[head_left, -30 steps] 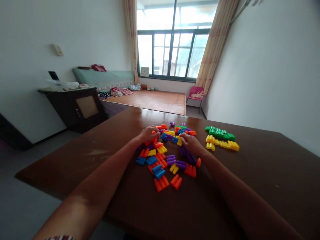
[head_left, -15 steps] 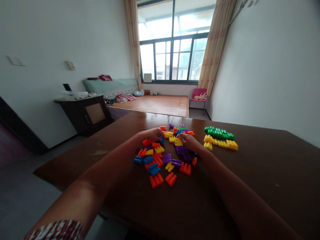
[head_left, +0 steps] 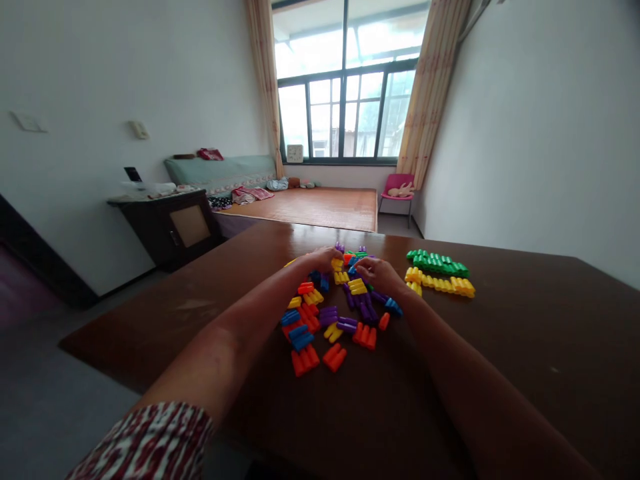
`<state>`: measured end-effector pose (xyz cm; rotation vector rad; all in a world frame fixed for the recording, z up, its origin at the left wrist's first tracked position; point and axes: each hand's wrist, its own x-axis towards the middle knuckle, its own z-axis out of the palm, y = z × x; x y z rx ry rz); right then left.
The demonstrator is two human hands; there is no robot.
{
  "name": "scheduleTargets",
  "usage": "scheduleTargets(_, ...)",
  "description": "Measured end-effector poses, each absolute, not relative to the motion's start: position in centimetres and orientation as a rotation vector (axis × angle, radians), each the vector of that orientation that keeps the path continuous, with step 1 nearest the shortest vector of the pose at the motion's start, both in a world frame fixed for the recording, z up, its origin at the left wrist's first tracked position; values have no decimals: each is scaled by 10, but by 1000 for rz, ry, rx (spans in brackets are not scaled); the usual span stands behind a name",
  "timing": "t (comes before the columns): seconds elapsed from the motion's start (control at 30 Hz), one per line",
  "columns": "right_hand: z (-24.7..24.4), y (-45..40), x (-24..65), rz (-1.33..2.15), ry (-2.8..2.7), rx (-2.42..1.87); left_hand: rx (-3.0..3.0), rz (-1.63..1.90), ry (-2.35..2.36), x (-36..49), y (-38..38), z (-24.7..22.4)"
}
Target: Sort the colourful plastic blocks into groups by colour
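Note:
A loose pile of plastic toy blocks (head_left: 331, 315) in orange, blue, purple and yellow lies on the brown table (head_left: 525, 347). My left hand (head_left: 323, 257) rests with curled fingers on the far end of the pile, beside yellow and blue blocks. My right hand (head_left: 379, 272) is close by, its fingertips at small blue and green blocks (head_left: 354, 261). The two hands almost meet. Whether either hand grips a block is hidden by the fingers. To the right lie a joined green row (head_left: 439, 263) and a joined yellow row (head_left: 443, 283).
Beyond the table stand a dark cabinet (head_left: 167, 223), a low bed with a mat (head_left: 320, 203), a pink chair (head_left: 397, 190) and a big window (head_left: 345, 100). The table's left edge (head_left: 125, 320) drops to a grey floor.
Both hands have moved toward the far end of the pile and closer together. The camera has shifted slightly, and the pile now sits a little lower and nearer.

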<state>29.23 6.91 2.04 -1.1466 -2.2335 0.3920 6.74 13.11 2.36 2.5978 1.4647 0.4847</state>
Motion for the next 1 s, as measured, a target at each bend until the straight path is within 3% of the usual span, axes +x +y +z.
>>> scheduleTargets(0.43,14,58,262,805,-2011,-986,2414,1056,1345,84,38,28)
scheduleTargets(0.6,47,71,329,715,-2089,-1164,2387,1133,1219,44,44,45)
scheduleTargets(0.77,68,84,433,599,-1974,-1617,2132,1449,1466,-8,51,45)
scheduleTargets(1.0,61,74,439,957,-2046,-1670,2112,1443,1619,-23,60,25)
